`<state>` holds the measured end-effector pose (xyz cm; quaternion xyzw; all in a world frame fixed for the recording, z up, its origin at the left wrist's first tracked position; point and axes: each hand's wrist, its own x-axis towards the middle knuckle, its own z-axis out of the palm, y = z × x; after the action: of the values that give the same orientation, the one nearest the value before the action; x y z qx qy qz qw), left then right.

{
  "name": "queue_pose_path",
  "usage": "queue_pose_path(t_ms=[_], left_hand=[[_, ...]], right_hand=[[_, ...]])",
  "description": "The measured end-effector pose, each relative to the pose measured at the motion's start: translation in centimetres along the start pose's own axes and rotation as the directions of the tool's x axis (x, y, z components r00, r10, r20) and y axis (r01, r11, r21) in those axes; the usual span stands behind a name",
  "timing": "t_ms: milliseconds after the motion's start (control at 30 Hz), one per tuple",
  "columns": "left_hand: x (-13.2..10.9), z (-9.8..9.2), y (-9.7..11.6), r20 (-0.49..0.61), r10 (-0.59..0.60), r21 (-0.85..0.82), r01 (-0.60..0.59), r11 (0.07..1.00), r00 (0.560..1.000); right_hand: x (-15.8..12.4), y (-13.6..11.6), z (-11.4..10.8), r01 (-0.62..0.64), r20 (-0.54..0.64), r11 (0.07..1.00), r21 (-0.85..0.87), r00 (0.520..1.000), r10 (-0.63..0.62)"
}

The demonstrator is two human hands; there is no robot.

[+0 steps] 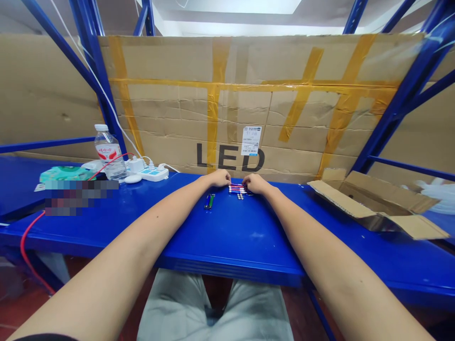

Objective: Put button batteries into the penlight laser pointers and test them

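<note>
Both my arms reach forward across the blue table (220, 237). A row of slim metallic cylinders (236, 189), red, purple and blue with silvery ends, lies between my hands. My left hand (221, 178) is closed, its fingertips curled by the row's left end. At the right end is my right hand (255, 183), also closed with fingers pinched; what either hand grips is too small to make out. A few small silvery pieces (240, 196) lie just in front of the row. Nearer my left forearm sit a blue cylinder (207, 201) and a green one (211, 201), side by side.
Behind the table stands a large taped cardboard panel (170, 118) marked LED. At left are a water bottle (109, 154), a white power strip (154, 174) with cords, and a green packet (66, 174). An open cardboard box (369, 201) occupies the right side.
</note>
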<state>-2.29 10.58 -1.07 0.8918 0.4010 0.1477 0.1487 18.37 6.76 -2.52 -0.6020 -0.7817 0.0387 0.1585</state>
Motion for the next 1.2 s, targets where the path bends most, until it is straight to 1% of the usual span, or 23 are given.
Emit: queue_pose_path(t_ms=[100, 267, 333, 400, 500, 533, 600, 633, 700, 767, 867, 933, 1000, 1100, 1200], left_hand=[[-0.2, -0.1, 0.1, -0.003, 0.013, -0.006, -0.013, 1.0, 1.0], [-0.2, 0.1, 0.3, -0.017, 0.028, -0.025, -0.029, 0.999, 0.999], [-0.2, 0.1, 0.3, -0.038, 0.019, -0.023, -0.02, 1.0, 0.999], [-0.5, 0.0, 0.2, -0.084, -0.007, -0.018, 0.005, 1.0, 0.996], [-2.2, -0.7, -0.4, -0.16, -0.008, 0.002, 0.009, 1.0, 0.987], [-3.0, -1.0, -0.6, -0.16, 0.005, 0.006, -0.004, 1.0, 0.987], [-4.8, -1.8, -1.1, -0.106, 0.01, -0.033, -0.013, 0.999, 0.994], [-5.6, -2.2, -1.3, -0.063, 0.007, -0.064, -0.011, 0.998, 0.998], [-6.8, -2.9, -1.5, 0.02, 0.008, -0.097, -0.006, 0.995, 1.0], [-7.4, -3.4, -1.5, 0.063, -0.007, -0.104, 0.013, 0.995, 0.998], [-7.6, -3.8, -1.0, 0.129, -0.024, -0.084, 0.036, 0.996, 0.991], [-7.5, -3.9, -0.7, 0.173, -0.021, -0.078, 0.035, 0.996, 0.985], [-7.6, -3.9, -0.5, 0.19, -0.016, -0.078, 0.031, 0.996, 0.982], [-7.8, -4.0, -0.3, 0.182, -0.033, -0.069, 0.046, 0.997, 0.983], [-8.0, -4.0, -0.3, 0.178, -0.052, -0.062, 0.064, 0.996, 0.983]], right_hand=[[-0.5, -0.5, -0.2, -0.012, 0.003, 1.0, 0.001, 1.0, 0.012], [-1.0, -1.2, -0.3, 0.014, 0.012, 0.998, -0.054, 1.0, -0.014], [-1.1, -1.2, -0.2, 0.023, 0.021, 0.996, -0.092, 1.0, -0.021], [-1.1, -1.1, -0.3, 0.026, 0.007, 0.991, -0.128, 1.0, -0.025], [-1.5, -1.3, -1.1, -0.011, -0.097, 0.99, -0.143, 0.995, -0.003], [-1.8, -1.7, -1.4, -0.028, -0.144, 0.991, -0.13, 0.989, 0.009], [-2.7, -3.0, -2.2, -0.016, -0.221, 0.996, -0.084, 0.975, -0.002], [-3.3, -4.0, -2.4, 0.006, -0.238, 0.999, -0.052, 0.971, -0.019], [-4.5, -6.4, -2.6, 0.137, -0.194, 0.99, 0.017, 0.972, -0.132], [-5.8, -9.0, -2.2, 0.305, -0.097, 0.948, 0.091, 0.95, -0.296], [-7.0, -11.7, -1.0, 0.418, -0.035, 0.9, 0.12, 0.908, -0.417], [-7.4, -12.4, -0.4, 0.45, -0.014, 0.889, 0.085, 0.893, -0.45], [-7.5, -12.5, -0.1, 0.464, 0.003, 0.885, 0.024, 0.886, -0.464], [-7.4, -12.3, 0.0, 0.461, 0.029, 0.886, -0.051, 0.887, -0.46], [-7.5, -12.5, -0.1, 0.454, 0.049, 0.887, -0.09, 0.891, -0.451]])
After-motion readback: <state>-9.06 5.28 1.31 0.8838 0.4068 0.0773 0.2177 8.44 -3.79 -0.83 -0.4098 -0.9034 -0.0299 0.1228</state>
